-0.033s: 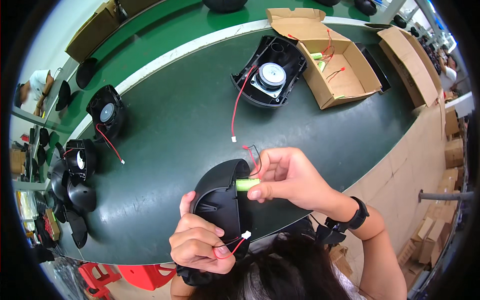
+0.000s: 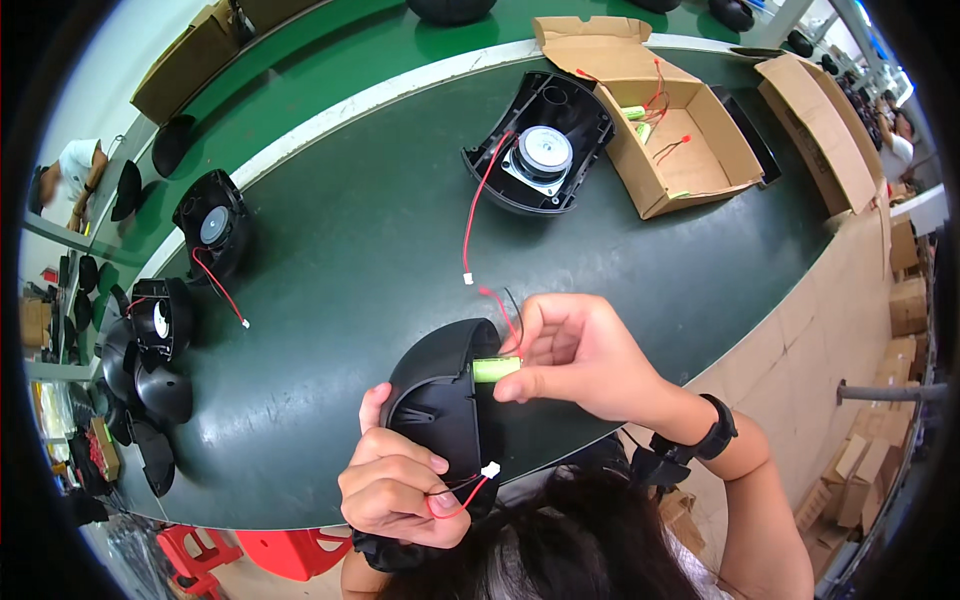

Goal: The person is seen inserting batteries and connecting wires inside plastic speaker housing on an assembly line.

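Note:
My left hand [image 2: 400,480] is closed around a curved black plastic speaker housing [image 2: 435,400], held tilted above the table's near side. Out by those fingers comes a red and black lead with a white connector [image 2: 490,469]. Between thumb and fingers, my right hand [image 2: 575,355] pinches a light-green cylindrical battery [image 2: 495,370]. The battery's left end meets the housing's open edge; whether it reaches inside is hidden. Its thin red and black wires rise above the hand to a small red plug [image 2: 485,291].
A similar housing with a round speaker [image 2: 543,155] lies ahead. Right of it stands an open cardboard box [image 2: 700,180] holding several green batteries. More black housings [image 2: 160,395] crowd the dark green table's [image 2: 320,300] left side. A red stool [image 2: 285,555] stands below the near edge.
The battery's red plug and wires have shifted slightly left, and my right thumb has moved a little on the battery. My left hand and the housing have stayed put.

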`<state>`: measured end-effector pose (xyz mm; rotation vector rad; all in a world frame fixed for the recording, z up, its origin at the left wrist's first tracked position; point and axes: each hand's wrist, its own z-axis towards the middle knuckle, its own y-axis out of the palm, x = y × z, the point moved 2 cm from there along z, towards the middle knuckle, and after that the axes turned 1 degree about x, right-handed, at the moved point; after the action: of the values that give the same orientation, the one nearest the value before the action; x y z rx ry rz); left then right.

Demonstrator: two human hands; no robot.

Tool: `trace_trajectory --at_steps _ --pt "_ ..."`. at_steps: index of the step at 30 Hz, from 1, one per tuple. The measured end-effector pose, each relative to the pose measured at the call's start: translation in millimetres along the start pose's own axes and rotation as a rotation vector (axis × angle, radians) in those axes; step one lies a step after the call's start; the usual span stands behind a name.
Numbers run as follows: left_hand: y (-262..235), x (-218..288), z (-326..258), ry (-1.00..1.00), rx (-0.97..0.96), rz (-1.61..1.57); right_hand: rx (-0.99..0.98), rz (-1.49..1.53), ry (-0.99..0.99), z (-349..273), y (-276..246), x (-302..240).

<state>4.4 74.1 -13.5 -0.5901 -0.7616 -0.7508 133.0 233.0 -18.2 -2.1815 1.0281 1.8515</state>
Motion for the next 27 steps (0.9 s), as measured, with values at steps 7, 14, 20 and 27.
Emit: trace_trajectory --at_steps 7,14,20,27 --pt "-4 -2 3 -0.026 0.057 -0.067 -0.026 -0.033 -0.088 4 -1 0" --pt "-9 2 3 -0.029 0.013 -0.051 0.028 -0.350 -0.237 -5 12 -7" --pt "-11 1 4 -0.029 -0.016 -0.066 -0.094 -0.154 -0.016 3 6 -1" --pt "-21 1 3 -0.194 0.100 -0.463 -0.418 0.143 -0.075 9 15 0"
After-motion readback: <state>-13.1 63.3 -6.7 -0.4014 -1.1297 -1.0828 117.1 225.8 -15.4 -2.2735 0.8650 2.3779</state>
